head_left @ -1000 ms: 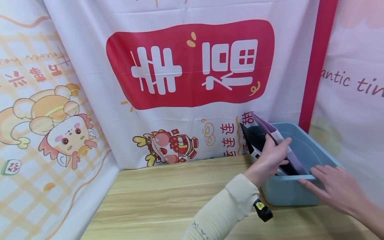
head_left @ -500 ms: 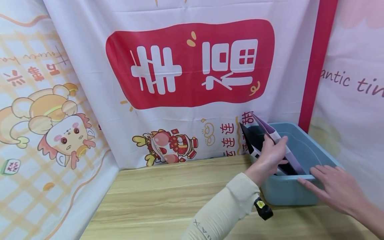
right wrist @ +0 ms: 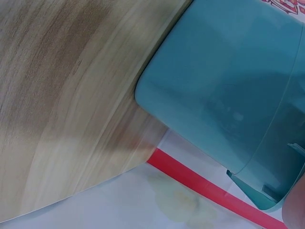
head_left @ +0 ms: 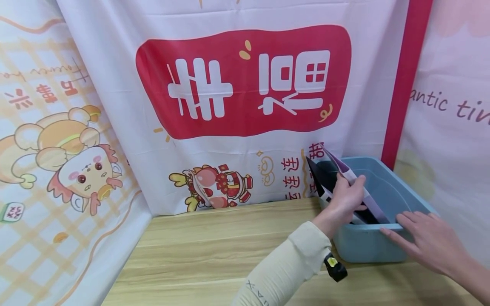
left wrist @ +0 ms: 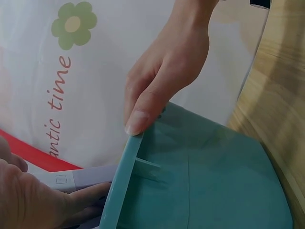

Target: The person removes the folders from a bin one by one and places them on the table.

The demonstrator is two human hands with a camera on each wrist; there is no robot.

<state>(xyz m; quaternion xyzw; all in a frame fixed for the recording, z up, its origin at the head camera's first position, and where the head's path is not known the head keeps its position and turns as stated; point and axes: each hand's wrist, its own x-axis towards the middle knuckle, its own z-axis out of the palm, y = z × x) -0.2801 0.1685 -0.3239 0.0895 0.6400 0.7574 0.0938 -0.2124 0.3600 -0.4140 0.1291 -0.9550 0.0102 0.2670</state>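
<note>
A blue plastic tub (head_left: 371, 244) stands at the right of the table, with a purple-and-white folder (head_left: 374, 203) leaning upright in it. My left hand (head_left: 346, 199) pinches the folder by its white part. To the left of that hand, a black panel (head_left: 314, 170) rises above the tub's far rim. My right hand (head_left: 428, 240) holds the tub's near rim, thumb outside and fingers over the edge. In the left wrist view the right hand's thumb (left wrist: 138, 121) presses on the rim, and the folder's lower part is hidden behind the tub wall.
The wood-grain table (head_left: 214, 255) extends to the left of the tub. A printed cloth (head_left: 245, 161) hangs along the back, and other cloths (head_left: 451, 140) close off both sides. A black strap (head_left: 335, 267) hangs at my left wrist.
My left hand has shifted very slightly left, and the folder's lower end with it. The right hand and the tub have stayed where they were.
</note>
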